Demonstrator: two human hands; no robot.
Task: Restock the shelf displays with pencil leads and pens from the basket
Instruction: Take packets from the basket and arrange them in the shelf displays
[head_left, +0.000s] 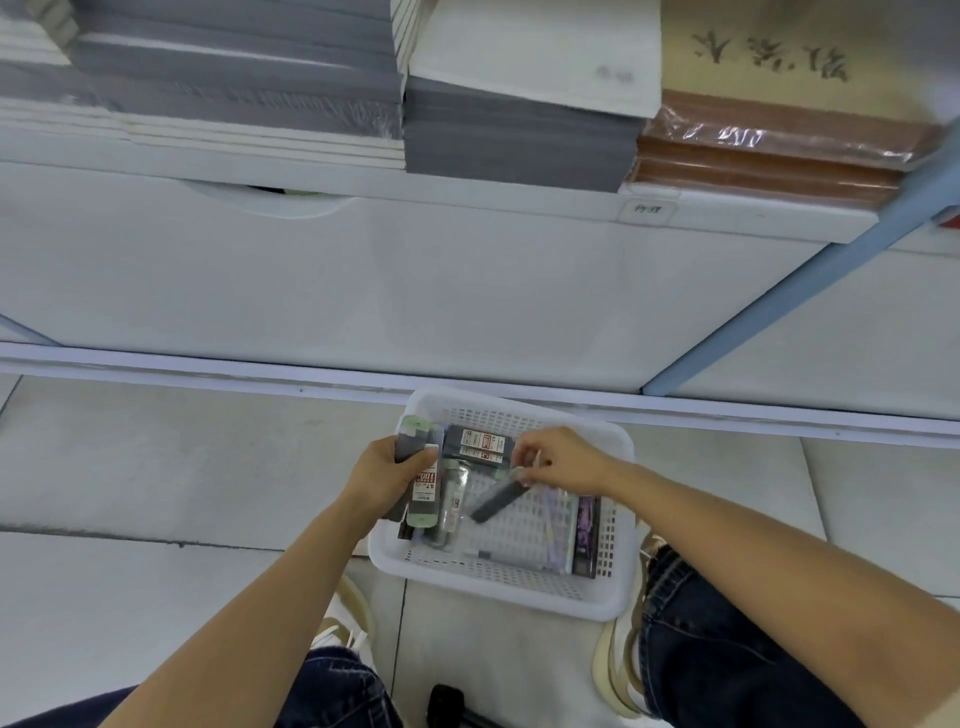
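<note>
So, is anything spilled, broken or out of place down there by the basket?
Nothing stands out. The loose packs in the white basket lie at mixed angles, all inside it. The dark pack is tilted only because the right hand pinches one end; the left hand grips a stack.

Bright, even, cool light; your view is soft all over.
Glare streaks the wrapped brown books (769, 140), the top right corner smears, the shelf edge (260, 376) bows with the lens, the basket (498, 582) casts only a faint shadow, and the dark pack (496, 501) in your right hand (556, 460) blurs.
</note>
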